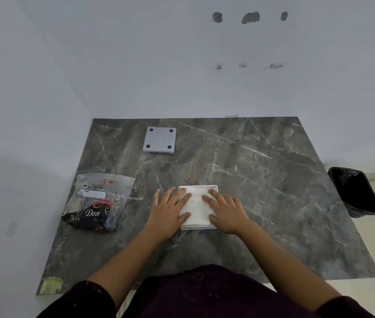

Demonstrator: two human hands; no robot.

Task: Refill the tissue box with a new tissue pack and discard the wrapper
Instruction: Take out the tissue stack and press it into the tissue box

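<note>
Head view: my left hand point(169, 211) and right hand point(226, 213) lie flat, fingers spread, grip released, both pressing the white tissue stack point(197, 208) down into the open tissue box point(198, 227) at the near-centre of the marble surface point(262, 180). Empty wrapper point(98, 201) lies left of the box, apart. Grey lid point(159, 140), underside up, sits further back. Black-lined bin point(355, 191) stands on the floor to the right.

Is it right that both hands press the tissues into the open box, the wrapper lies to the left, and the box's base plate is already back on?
Not quite: the head view shows the base plate still lying apart, at the table's far side. Both hands press the tissues into the box; wrapper lies left.
</note>
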